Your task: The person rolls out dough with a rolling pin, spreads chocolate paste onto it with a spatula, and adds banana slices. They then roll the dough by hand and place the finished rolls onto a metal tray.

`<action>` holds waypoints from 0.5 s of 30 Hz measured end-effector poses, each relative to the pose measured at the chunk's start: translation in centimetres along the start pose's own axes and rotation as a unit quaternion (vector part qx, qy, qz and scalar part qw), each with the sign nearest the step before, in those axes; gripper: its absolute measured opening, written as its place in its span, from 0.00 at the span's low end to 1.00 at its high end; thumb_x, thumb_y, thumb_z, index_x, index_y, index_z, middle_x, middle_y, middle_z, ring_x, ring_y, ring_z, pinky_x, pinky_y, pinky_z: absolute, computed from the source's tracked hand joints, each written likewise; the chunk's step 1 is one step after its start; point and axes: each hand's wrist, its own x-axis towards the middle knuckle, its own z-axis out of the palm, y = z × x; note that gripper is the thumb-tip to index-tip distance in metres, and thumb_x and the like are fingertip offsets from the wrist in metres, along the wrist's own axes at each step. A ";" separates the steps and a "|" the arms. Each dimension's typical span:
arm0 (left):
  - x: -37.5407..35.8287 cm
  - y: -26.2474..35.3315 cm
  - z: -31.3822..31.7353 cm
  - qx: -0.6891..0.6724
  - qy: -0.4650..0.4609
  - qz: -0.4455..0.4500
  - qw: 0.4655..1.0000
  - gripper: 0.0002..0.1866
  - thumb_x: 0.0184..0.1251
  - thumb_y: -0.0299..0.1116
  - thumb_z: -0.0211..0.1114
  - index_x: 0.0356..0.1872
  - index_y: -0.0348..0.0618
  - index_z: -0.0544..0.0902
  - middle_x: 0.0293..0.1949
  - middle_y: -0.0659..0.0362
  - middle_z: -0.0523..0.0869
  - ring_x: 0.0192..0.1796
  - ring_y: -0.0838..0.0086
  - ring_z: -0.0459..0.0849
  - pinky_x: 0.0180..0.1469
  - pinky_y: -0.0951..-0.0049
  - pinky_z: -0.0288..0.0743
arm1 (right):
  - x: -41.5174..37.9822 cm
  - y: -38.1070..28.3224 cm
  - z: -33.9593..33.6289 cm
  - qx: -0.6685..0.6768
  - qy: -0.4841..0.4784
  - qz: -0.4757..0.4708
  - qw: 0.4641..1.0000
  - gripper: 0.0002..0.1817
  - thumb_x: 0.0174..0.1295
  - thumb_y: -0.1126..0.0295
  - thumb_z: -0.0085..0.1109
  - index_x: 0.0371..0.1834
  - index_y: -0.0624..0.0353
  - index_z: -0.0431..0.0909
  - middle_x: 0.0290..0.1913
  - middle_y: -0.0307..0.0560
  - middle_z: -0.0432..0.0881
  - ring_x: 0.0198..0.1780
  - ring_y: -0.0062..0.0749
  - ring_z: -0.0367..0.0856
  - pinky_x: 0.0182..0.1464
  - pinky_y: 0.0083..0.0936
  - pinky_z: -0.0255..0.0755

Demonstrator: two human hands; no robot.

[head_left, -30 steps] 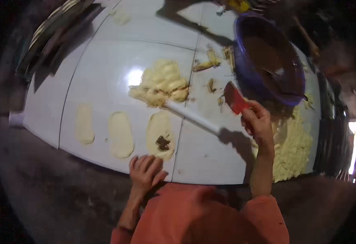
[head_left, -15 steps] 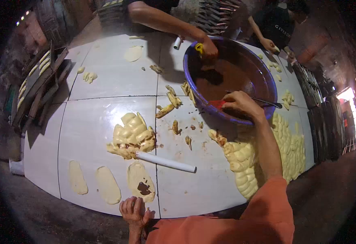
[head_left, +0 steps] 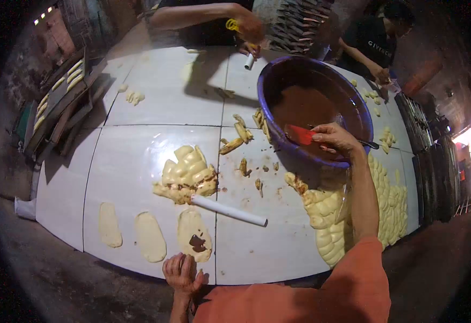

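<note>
My right hand [head_left: 336,139] holds a red spatula [head_left: 300,133] over the blue bowl [head_left: 278,70], which holds brown chocolate paste [head_left: 305,107]. My left hand [head_left: 181,273] rests flat on the near edge of the white tiled table [head_left: 149,107]. Just beyond it lie three flattened dough ovals; the right one [head_left: 194,234] carries a dab of chocolate. A white roller tube [head_left: 229,210] lies against a heap of dough pieces [head_left: 188,173].
A big mass of yellow dough lumps [head_left: 386,204] lies right of my arm. Banana pieces [head_left: 239,134] are scattered by the bowl. Another person's hand [head_left: 249,27] with a white tube reaches in at the far side; a second person [head_left: 375,48] works far right. Trays [head_left: 58,91] stand left.
The view swung up from the near table to take in the bowl and far side. My right hand carried the red spatula into the bowl and has now lifted it slightly.
</note>
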 end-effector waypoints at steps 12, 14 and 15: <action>-0.9 -5.7 -4.4 -0.009 -0.029 -0.026 0.999 0.40 0.71 0.53 0.71 0.76 0.41 0.72 0.78 0.47 0.71 0.80 0.49 0.67 0.80 0.29 0.47 | -4.1 -8.1 21.1 -0.031 -0.112 -0.053 0.992 0.18 0.68 0.66 0.72 0.56 0.64 0.88 0.29 0.34 0.84 0.27 0.13 0.75 0.28 0.17 0.67; -0.8 -8.0 -5.2 0.007 -0.041 -0.040 0.998 0.42 0.72 0.57 0.69 0.78 0.41 0.70 0.80 0.48 0.69 0.82 0.49 0.65 0.81 0.27 0.43 | -4.2 -9.0 27.4 -0.070 -0.170 -0.078 0.980 0.18 0.69 0.65 0.71 0.56 0.65 0.87 0.30 0.36 0.85 0.28 0.15 0.79 0.28 0.22 0.71; -0.7 -8.8 -5.7 0.031 -0.096 -0.041 0.994 0.43 0.72 0.59 0.67 0.79 0.42 0.69 0.81 0.49 0.68 0.83 0.50 0.63 0.80 0.24 0.40 | -3.8 -7.8 30.7 -0.084 -0.173 -0.117 0.974 0.17 0.70 0.64 0.70 0.56 0.63 0.88 0.30 0.39 0.86 0.28 0.19 0.82 0.29 0.24 0.73</action>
